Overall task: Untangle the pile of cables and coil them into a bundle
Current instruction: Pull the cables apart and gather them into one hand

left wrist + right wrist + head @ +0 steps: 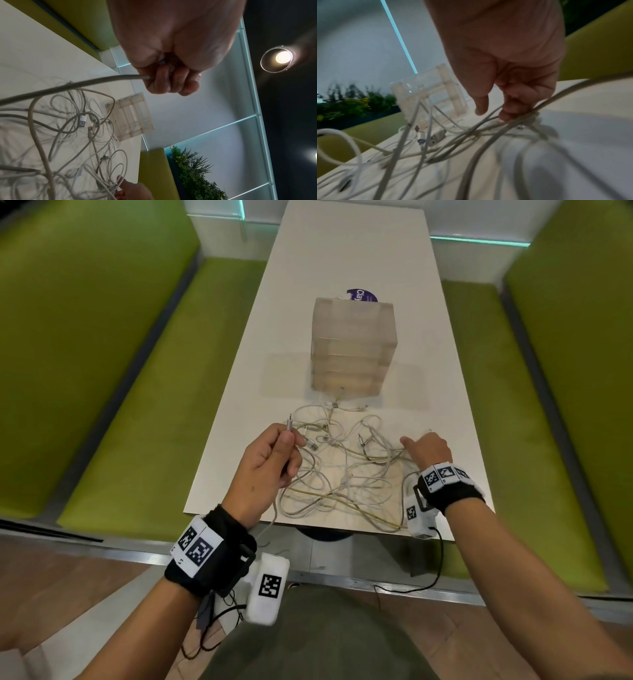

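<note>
- While left hand (270, 460) grips the audio-jack cable (72, 86) end, lifted to trace it free of the cable pile (339, 474).
- Right hand (428, 448), fingers curled, pins strands near the desk's (342, 251) right edge, probably as anchor.

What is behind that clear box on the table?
A round purple sticker or disc with white lettering peeks out behind the clear box on the table. Only its far edge shows; the box covers the rest, so the wording cannot be read whole.
</note>
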A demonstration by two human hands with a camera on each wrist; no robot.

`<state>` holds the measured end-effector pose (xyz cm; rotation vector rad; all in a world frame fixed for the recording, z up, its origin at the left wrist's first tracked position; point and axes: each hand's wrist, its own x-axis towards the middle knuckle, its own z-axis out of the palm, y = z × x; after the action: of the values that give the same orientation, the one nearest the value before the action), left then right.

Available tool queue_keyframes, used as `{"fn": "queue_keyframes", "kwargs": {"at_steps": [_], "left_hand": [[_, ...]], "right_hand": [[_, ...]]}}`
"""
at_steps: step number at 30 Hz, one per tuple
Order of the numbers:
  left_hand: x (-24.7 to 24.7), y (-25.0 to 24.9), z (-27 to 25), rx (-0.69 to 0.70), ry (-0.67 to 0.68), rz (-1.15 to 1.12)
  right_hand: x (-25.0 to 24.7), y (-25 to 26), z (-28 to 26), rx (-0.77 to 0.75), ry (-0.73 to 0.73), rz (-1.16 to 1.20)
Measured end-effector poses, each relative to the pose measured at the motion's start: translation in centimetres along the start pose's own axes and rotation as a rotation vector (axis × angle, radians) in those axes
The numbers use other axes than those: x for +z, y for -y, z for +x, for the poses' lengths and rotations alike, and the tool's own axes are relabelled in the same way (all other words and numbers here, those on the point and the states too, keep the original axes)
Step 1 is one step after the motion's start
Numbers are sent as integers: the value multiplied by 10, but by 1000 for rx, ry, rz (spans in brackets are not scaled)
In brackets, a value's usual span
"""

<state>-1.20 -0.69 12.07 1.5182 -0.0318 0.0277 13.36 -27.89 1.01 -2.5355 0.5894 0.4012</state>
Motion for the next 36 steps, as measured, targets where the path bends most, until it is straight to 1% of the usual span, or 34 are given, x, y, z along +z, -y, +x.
{"fn": "queue_keyframes", "kwargs": {"at_steps": [3,5,7,9,11,12,14,16,18,20,25,29,32,34,36], "left_hand": [[0,0,2,5,-6,0],[0,0,4,2,-11,-6],[-1,2,6,-8,-18,-13],[0,4,11,-3,-20,-24],[3,7,16,-1,-35,-51],[6,8,20,-3,-52,-67],[12,9,27,5,-88,-96],[17,8,32,26,-116,-130],[21,6,36,33,-137,-168],[22,4,38,16,-148,-211],[17,4,36,30,-156,-313],[16,0,35,28,-204,-444],[15,-3,35,54,-184,-450],[13,-4,36,55,-173,-447],[11,-3,36,50,-177,-467]], "right_hand": [[4,2,6,49,-26,129],[1,8,3,-4,-104,321],[-9,20,-11,-154,-174,601],[-26,38,-36,-372,-169,773],[-43,58,-66,-571,-93,840],[-49,68,-80,-643,-32,852],[-56,84,-107,-756,90,824],[-52,96,-126,-823,181,748],[-44,102,-138,-848,282,703],[-36,105,-143,-821,365,724],[-27,106,-147,-759,394,703],[-20,104,-149,-755,455,585],[-14,104,-147,-720,444,592],[-13,104,-147,-728,456,592],[-11,104,-147,-773,469,536]]}}
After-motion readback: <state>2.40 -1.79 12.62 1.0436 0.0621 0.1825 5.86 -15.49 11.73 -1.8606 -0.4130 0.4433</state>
